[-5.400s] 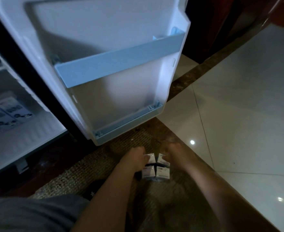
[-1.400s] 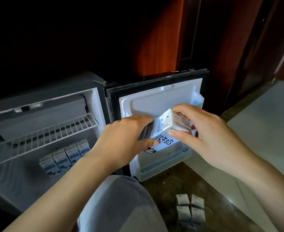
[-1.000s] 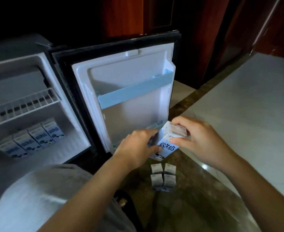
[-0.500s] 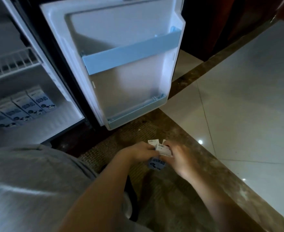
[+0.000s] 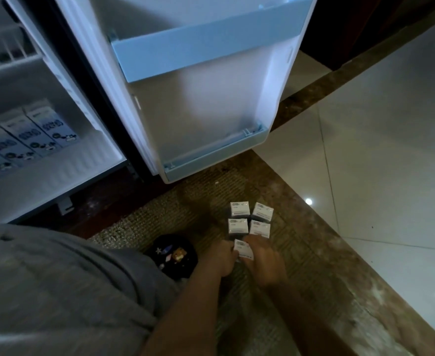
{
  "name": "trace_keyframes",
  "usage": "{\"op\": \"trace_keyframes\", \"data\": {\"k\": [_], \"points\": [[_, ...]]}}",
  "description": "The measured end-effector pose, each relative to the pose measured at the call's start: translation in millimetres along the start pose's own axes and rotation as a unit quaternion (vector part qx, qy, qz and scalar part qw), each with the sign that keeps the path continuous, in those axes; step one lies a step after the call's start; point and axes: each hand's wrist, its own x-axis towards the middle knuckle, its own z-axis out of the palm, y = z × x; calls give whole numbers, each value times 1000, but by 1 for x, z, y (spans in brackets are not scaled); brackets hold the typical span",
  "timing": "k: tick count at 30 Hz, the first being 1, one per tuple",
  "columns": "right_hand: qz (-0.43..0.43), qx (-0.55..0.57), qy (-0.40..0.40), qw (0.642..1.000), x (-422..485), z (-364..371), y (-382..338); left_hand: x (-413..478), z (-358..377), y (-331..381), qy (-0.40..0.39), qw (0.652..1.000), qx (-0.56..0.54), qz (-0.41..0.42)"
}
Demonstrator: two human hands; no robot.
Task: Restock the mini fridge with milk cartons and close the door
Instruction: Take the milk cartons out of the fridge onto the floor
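Observation:
The mini fridge stands open, its white door (image 5: 206, 98) swung wide with a pale blue rail across it. Several blue-and-white milk cartons (image 5: 31, 134) stand in a row on the fridge floor at the left. On the brown mat below the door, a block of several small white cartons (image 5: 249, 219) stands upright. Just in front of that block, my left hand (image 5: 221, 258) and my right hand (image 5: 265, 260) hold one more carton (image 5: 243, 249) between them, low at the mat.
A dark slipper with small charms (image 5: 172, 253) lies left of my hands. My grey-clad knee (image 5: 57, 291) fills the lower left. A marble strip (image 5: 326, 253) and glossy white floor tiles (image 5: 390, 163) lie to the right. A wire shelf (image 5: 3, 55) sits in the fridge.
The carton I held up by the door has come down to the mat in front of the block. The view has dropped toward the floor.

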Motion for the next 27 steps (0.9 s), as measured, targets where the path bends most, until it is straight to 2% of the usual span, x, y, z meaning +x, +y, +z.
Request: {"op": "trace_keyframes", "data": {"k": [3,6,9,10,14,15,21,27], "points": [[-5,-21,8,1000,-1,5,6,6,10,-2,-6,1000,15,-3],[-41,-21,86,995,-5,14,16,12,14,1,-8,999,42,-14],[-48,-36,86,994,-5,13,15,12,14,2,-17,1000,8,-8],[-46,-40,76,995,-3,9,13,11,14,2,-26,1000,-9,-4],[23,-54,-62,996,6,-5,11,7,6,3,-33,999,-5,1],[24,-70,-76,994,5,-10,10,5,3,4,-32,999,1,3],[-10,-107,-70,992,9,-48,-1,-11,-29,25,-7,998,53,32],[-24,-107,-74,991,15,-104,-42,-41,-78,42,0,992,117,46]]}}
